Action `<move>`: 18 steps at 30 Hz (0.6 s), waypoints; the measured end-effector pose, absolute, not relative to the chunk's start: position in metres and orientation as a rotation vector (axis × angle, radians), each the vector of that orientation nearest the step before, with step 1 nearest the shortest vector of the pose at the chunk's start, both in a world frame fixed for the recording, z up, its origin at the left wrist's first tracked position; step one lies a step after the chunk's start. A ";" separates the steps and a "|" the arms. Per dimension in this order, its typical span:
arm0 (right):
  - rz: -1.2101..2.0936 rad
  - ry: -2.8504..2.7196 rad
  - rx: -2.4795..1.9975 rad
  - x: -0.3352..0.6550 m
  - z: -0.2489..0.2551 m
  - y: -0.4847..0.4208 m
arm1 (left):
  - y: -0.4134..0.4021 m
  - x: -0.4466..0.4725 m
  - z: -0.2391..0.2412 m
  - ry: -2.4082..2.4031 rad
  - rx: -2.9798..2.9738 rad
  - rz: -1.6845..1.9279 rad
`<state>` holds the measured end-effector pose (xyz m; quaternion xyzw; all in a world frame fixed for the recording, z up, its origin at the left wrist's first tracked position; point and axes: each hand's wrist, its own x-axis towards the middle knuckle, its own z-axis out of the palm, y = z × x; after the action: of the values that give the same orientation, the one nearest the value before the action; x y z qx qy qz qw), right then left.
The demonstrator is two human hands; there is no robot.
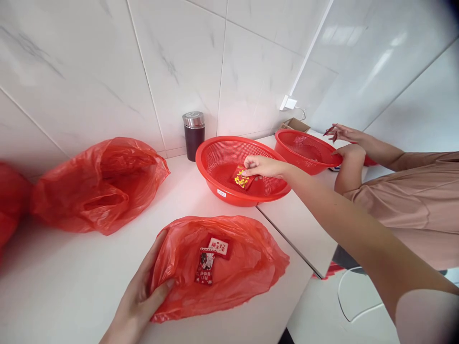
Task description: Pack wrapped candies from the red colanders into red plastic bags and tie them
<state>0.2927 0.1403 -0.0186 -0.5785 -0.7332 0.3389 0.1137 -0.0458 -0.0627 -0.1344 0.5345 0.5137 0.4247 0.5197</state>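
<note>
My left hand (145, 282) grips the left rim of a red plastic bag (247, 272), thumb on the inside, holding its mouth wide. At the bottom of the bag lie two small red packets, a printed packet (205, 272) overlapping another packet with a white panel (219, 247). My right hand (263, 167) reaches over a red perforated plastic basket (222, 186). Its fingers and thumb pinch a red packet with yellow print (241, 177) inside that basket. Whether the packet touches the basket floor, I cannot tell.
A second red bag (96, 191) stands at the left, with more red plastic (12, 200) beyond it. A dark tumbler (194, 136) is by the wall. At right, a co-worker's hand (340, 133) holds dark red pieces over another red basket (304, 155). A cardboard box (296, 125) sits behind.
</note>
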 end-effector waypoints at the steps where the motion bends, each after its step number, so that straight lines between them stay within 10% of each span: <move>1: 1.048 -2.066 -1.625 0.288 -0.015 0.135 | -0.062 -0.047 -0.136 1.222 1.284 1.013; 11: 1.402 -2.115 -1.127 0.216 0.003 0.050 | -0.062 -0.046 -0.131 1.145 1.251 1.038; 18: 0.936 -2.887 -1.246 0.165 -0.039 0.014 | -0.066 -0.041 -0.124 1.189 1.271 1.056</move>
<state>0.1647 0.0137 -0.0392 -0.3789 -0.8779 0.2845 -0.0696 -0.0412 -0.0665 -0.1238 0.5313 0.4971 0.4415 0.5250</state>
